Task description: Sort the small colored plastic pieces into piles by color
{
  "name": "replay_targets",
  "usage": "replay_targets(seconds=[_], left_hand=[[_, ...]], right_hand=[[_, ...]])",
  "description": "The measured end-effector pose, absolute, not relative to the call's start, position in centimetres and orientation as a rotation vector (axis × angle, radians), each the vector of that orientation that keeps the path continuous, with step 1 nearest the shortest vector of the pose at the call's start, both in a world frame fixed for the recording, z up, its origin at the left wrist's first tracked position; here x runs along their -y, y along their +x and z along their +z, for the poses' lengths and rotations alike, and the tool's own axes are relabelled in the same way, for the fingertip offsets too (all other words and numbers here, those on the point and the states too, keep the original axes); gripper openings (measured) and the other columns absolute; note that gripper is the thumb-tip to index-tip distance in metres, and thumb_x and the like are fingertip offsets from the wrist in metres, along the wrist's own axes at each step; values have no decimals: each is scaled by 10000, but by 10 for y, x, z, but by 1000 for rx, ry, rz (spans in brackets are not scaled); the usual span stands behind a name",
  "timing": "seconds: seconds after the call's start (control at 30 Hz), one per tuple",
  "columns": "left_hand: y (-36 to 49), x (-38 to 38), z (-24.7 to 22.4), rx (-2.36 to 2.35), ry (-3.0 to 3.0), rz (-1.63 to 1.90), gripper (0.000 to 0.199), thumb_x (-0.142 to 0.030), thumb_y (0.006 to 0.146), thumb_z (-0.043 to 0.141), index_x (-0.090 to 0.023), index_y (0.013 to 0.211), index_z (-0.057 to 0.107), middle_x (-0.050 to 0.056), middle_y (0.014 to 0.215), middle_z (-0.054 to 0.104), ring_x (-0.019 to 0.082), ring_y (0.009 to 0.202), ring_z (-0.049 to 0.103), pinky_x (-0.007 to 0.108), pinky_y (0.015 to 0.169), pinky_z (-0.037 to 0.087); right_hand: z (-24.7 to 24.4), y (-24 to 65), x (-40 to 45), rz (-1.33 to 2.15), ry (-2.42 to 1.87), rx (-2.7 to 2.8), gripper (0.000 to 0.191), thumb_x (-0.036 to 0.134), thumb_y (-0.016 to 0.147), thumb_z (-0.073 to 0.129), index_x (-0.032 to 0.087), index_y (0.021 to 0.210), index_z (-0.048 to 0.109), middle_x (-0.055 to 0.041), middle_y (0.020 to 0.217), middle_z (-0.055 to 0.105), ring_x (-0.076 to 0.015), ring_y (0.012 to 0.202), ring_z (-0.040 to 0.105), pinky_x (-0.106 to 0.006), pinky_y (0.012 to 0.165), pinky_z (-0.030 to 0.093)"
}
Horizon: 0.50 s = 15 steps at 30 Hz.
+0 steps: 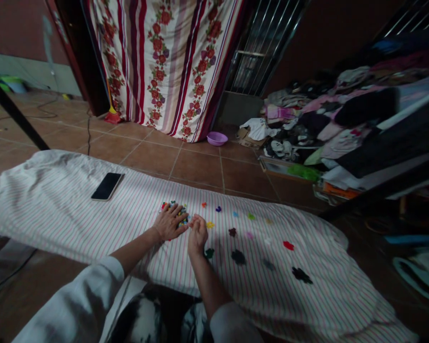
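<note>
My left hand (169,221) lies with its fingers spread over a pile of small mixed-colour pieces (173,204), partly hiding it. Just right of it, my right hand (198,232) is curled closed with its fingertips turned toward the pile. Whatever it holds, if anything, is hidden. Close to the right hand are a yellow heap (210,225) and a dark green heap (209,253). Single-colour heaps spread off to the right, among them dark blue (218,209), brown (232,232), red (288,245) and black (302,275). The pieces are too small to name.
A striped cloth (136,214) covers the low surface, with a phone (107,186) at its left. Beyond lie a tiled floor (196,164), a purple basin (217,138) and a flowered curtain (164,66). Clothes (321,114) are heaped at the right.
</note>
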<state>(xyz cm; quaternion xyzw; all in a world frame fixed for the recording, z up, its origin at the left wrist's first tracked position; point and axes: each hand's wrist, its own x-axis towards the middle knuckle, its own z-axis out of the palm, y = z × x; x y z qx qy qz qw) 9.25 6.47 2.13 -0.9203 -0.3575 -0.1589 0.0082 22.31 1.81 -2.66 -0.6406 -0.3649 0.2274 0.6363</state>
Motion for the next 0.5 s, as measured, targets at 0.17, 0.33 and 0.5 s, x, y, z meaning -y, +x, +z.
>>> replay_targets(seconds=[0.17,0.33,0.5], left_hand=[[63,-41,24,1144,-2843,-549,461,-509,880,400,-336,1295,503,37,1400,480,264,1361,311,489,1110,256],[39,-23,25,1166,-2807,-526,506,-473,895,392,-329,1380,391,31,1455,414,250,1395,257,475,1125,247],[19,-7,20,1298,-2726,-480,517,-474,901,386,-348,1401,344,46,1491,349,264,1399,249,476,1094,298]], right_hand=[[-23,223,-17,557,-1486,786,422,481,900,316,173,997,587,-82,933,651,-139,701,616,-283,699,499],[-21,223,-17,572,-1486,788,451,512,889,311,172,984,593,-77,925,652,-139,691,617,-281,690,497],[-21,222,-17,581,-1483,786,442,498,884,316,166,973,592,-84,932,645,-137,695,617,-276,686,497]])
